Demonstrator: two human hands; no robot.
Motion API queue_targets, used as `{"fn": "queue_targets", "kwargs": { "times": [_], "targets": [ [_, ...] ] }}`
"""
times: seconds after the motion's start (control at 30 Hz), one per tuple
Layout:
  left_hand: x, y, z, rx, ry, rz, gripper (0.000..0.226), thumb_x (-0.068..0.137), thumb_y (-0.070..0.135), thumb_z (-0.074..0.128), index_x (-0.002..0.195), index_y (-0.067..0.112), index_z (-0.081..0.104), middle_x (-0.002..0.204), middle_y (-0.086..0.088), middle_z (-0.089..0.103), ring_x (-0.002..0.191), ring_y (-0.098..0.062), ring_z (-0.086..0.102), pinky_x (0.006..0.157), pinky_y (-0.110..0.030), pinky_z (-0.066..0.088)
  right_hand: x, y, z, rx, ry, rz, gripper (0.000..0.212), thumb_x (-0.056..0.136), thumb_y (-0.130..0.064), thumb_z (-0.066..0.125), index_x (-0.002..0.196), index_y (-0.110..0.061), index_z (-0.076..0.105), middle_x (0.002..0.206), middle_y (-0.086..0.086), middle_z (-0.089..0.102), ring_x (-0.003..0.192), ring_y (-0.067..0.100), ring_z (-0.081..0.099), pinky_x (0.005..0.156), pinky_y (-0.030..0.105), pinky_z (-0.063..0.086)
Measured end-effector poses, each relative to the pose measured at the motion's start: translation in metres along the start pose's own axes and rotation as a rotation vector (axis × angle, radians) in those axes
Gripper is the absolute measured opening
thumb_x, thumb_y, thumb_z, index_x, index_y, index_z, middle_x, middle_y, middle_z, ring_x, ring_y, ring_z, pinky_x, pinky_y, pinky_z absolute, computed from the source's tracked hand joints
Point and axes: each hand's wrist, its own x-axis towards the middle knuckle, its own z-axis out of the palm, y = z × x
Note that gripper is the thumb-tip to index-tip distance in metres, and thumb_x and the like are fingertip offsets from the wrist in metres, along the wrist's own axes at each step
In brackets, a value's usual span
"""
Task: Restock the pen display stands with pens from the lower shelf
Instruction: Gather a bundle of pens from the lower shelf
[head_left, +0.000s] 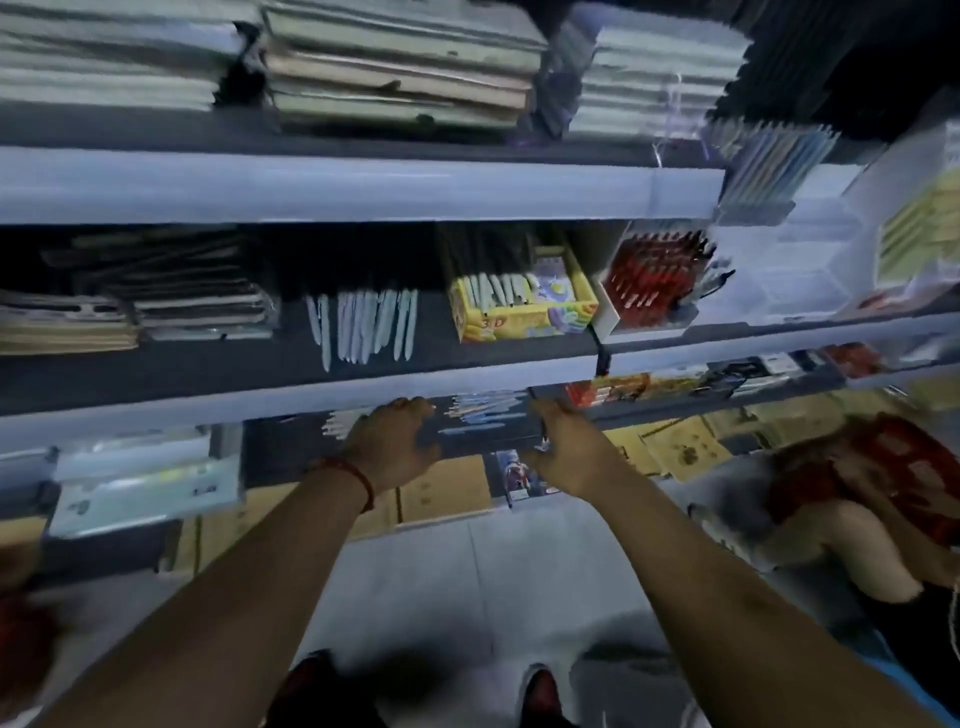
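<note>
– Where are the pens (483, 408)?
– Mid-frame, on a dark box (483, 439) at the lower shelf (280, 452), between left hand (389, 441) and right hand (563, 449).
– Their grip?
– Each hand curls round its end of the box.

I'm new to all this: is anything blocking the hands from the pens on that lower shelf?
Nothing visible. The left hand and right hand grip the ends of the dark tray of pens; only the shelf edge above overhangs it.
</note>
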Motion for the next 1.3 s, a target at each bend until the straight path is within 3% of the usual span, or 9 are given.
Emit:
{"fn": "queue_targets", "kwargs": {
  "times": [0.1, 0.17, 0.3, 0.47, 0.6, 0.73, 0.87, 1.17, 1.3],
  "targets": [
    [0.001, 0.024, 0.033, -0.055, 0.013, -0.091, 0.051, 0.086, 0.052, 0.065, 0.128, 0.023, 0.063, 0.127, -0.001, 0.067, 0.114, -0.025, 0.066, 0.098, -0.034, 0.053, 0.005, 0.039, -0.004, -0.032, -0.073, -0.061, 0.061, 0.094, -0.029, 0.071, 0.147, -0.014, 0.045, 0.135, 0.011, 0.06, 0.117, 0.032, 0.062, 0.096, 0.039, 0.053],
    [-0.002, 0.038, 0.048, -0.103, 0.003, -0.152, 0.051, 0.091, 0.045, 0.069, 0.135, 0.021, 0.06, 0.13, -0.001, 0.065, 0.108, -0.019, 0.068, 0.096, -0.029, 0.052, 0.011, 0.059, -0.003, -0.06, -0.113, -0.098, 0.063, 0.093, -0.033, 0.071, 0.147, -0.017, 0.043, 0.141, 0.011, 0.055, 0.119, 0.032, 0.06, 0.098, 0.041, 0.052],
    [-0.006, 0.053, 0.069, -0.124, 0.057, -0.227, 0.048, 0.094, 0.035, 0.07, 0.137, 0.017, 0.059, 0.132, -0.003, 0.066, 0.121, -0.025, 0.063, 0.101, -0.033, 0.051, 0.023, 0.08, 0.004, -0.092, -0.164, -0.144, 0.062, 0.092, -0.037, 0.068, 0.146, -0.02, 0.044, 0.139, 0.011, 0.055, 0.118, 0.033, 0.06, 0.096, 0.046, 0.054],
    [0.004, 0.045, 0.096, -0.192, 0.096, -0.304, 0.046, 0.095, 0.033, 0.069, 0.138, 0.019, 0.058, 0.134, 0.0, 0.065, 0.118, -0.024, 0.063, 0.099, -0.033, 0.052, 0.052, 0.089, 0.023, -0.101, -0.181, -0.19, 0.064, 0.094, -0.028, 0.069, 0.15, -0.015, 0.042, 0.143, 0.016, 0.052, 0.121, 0.034, 0.058, 0.097, 0.039, 0.052],
    [0.022, 0.032, 0.127, -0.247, 0.146, -0.314, 0.039, 0.093, 0.032, 0.072, 0.128, 0.016, 0.062, 0.126, -0.002, 0.068, 0.116, -0.025, 0.064, 0.098, -0.034, 0.052, 0.08, 0.094, 0.049, -0.113, -0.177, -0.211, 0.066, 0.092, -0.033, 0.071, 0.148, -0.014, 0.044, 0.147, 0.014, 0.049, 0.132, 0.034, 0.05, 0.107, 0.039, 0.047],
    [0.036, 0.016, 0.166, -0.177, 0.137, -0.289, 0.047, 0.095, 0.032, 0.066, 0.138, 0.016, 0.057, 0.13, -0.007, 0.066, 0.117, -0.028, 0.063, 0.101, -0.041, 0.051, 0.117, 0.101, 0.079, -0.139, -0.164, -0.199, 0.066, 0.089, -0.036, 0.073, 0.145, -0.015, 0.047, 0.144, 0.013, 0.051, 0.129, 0.034, 0.052, 0.106, 0.042, 0.048],
    [0.056, 0.007, 0.202, -0.253, 0.153, -0.351, 0.049, 0.097, 0.027, 0.066, 0.143, 0.016, 0.053, 0.134, -0.008, 0.063, 0.116, -0.027, 0.063, 0.101, -0.04, 0.052, 0.154, 0.115, 0.111, -0.171, -0.175, -0.227, 0.068, 0.089, -0.036, 0.073, 0.147, -0.015, 0.043, 0.145, 0.012, 0.047, 0.132, 0.033, 0.048, 0.107, 0.041, 0.046],
    [0.153, 0.008, 0.289, -0.321, 0.392, -0.419, 0.05, 0.098, 0.015, 0.061, 0.146, 0.012, 0.05, 0.149, -0.011, 0.051, 0.129, -0.028, 0.054, 0.108, -0.039, 0.049, 0.243, 0.176, 0.187, -0.314, -0.019, -0.456, 0.068, 0.092, -0.038, 0.069, 0.149, -0.014, 0.042, 0.154, 0.008, 0.035, 0.139, 0.031, 0.039, 0.114, 0.048, 0.042],
    [0.186, 0.013, 0.314, -0.256, 0.586, -0.374, 0.062, 0.086, 0.006, 0.064, 0.146, 0.004, 0.053, 0.148, -0.02, 0.054, 0.132, -0.04, 0.055, 0.112, -0.047, 0.046, 0.269, 0.188, 0.198, -0.307, 0.13, -0.504, 0.076, 0.083, -0.042, 0.075, 0.145, -0.008, 0.047, 0.138, 0.017, 0.051, 0.126, 0.039, 0.046, 0.107, 0.051, 0.042]
  ]
}}
